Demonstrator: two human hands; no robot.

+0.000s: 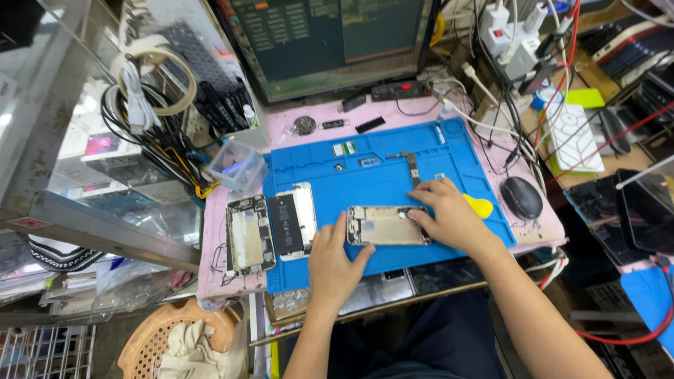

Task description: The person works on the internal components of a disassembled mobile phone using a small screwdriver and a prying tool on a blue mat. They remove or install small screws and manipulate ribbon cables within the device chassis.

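— Phone shell [385,225]: where is it?

— Flat on the blue mat [393,179], open side up, so I can get at the inside. My left hand [335,261] braces its near corner, fingers spread; my right hand [449,216] curls over the far end, possibly pinching a small part, though I can't tell.

— Anything crowding you?

— A second shell [249,234] and a battery panel [293,221] lie left. A mouse [521,197] and a yellow pick [480,206] sit right. Cables [505,105] trail behind.
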